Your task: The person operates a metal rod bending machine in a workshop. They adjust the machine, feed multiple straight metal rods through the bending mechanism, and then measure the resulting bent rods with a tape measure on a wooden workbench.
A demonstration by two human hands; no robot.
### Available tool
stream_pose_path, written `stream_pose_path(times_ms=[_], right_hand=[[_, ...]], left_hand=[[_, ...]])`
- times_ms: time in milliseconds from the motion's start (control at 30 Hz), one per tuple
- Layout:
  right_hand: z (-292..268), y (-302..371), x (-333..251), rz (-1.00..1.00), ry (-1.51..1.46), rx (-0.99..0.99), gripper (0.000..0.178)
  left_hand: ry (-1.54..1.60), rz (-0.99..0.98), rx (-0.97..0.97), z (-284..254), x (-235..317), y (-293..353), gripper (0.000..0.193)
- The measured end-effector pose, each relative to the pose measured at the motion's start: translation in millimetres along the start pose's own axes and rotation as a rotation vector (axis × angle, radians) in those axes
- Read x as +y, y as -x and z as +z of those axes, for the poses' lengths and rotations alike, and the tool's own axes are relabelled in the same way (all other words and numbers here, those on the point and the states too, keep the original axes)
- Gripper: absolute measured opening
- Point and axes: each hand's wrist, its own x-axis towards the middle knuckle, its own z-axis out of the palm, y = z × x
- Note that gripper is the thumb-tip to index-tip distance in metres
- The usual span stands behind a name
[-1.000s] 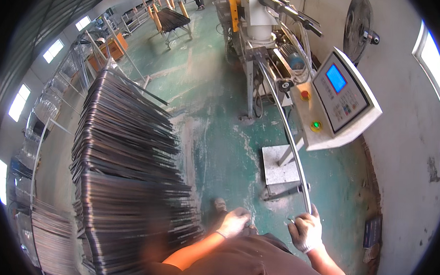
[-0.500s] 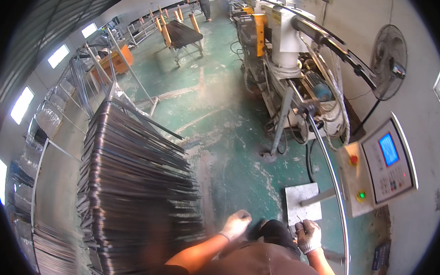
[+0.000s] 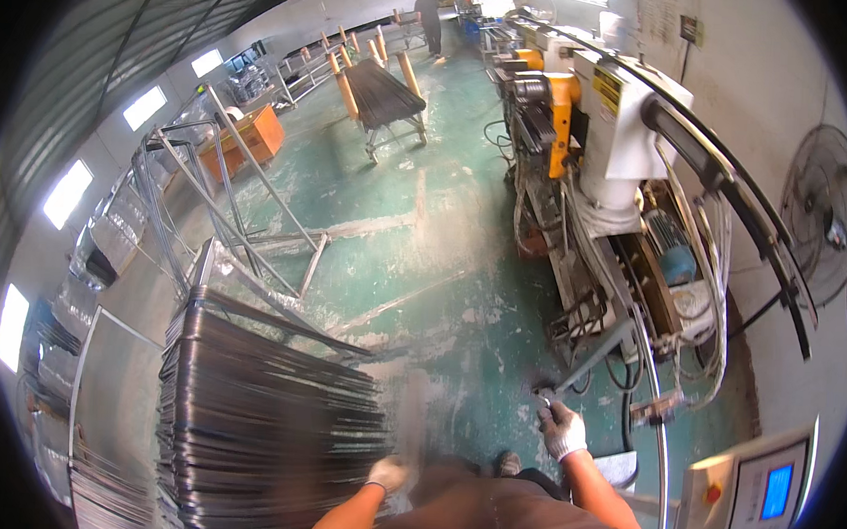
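My right hand, in a pale knit glove, is raised in front of me over the green floor. Its fingers are closed on a small thin thing that pokes out at the fingertips, too small to name. My left hand, gloved too, is low beside the ends of a thick stack of long dark bent bars. Motion smears its fingers, so I cannot tell whether it touches the bars. The bars hang densely side by side at my left.
At right stands a bending-type machine with a long metal rail. A control panel with a blue screen is at lower right, a fan by the wall. Ahead are a cart of dark bars, an orange bin and a distant person.
The view has shifted: the machine looks closer and the control panel sits lower right. My right hand has moved forward and up; my left hand has come closer to the stacked bars.
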Motion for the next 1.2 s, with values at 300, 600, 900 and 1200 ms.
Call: stream_pose_path(times_ms=[300,600,900,1200], right_hand=[[87,-252,147,-0.026,0.753,-0.334,0.039],[101,-294,130,0.488,1.064,-0.502,0.047],[219,-627,-2,0.278,0.888,-0.613,0.035],[162,-941,-381,-0.104,0.429,-0.139,0.034]], left_hand=[[-0.726,0.371,-0.031,-7,-10,-248,0.022],[-0.789,0.449,-0.102,-239,123,-487,0.022],[-1.02,0.365,-0.11,-339,244,-719,0.02],[-0.324,0.313,-0.067,-398,448,-830,0.027]])
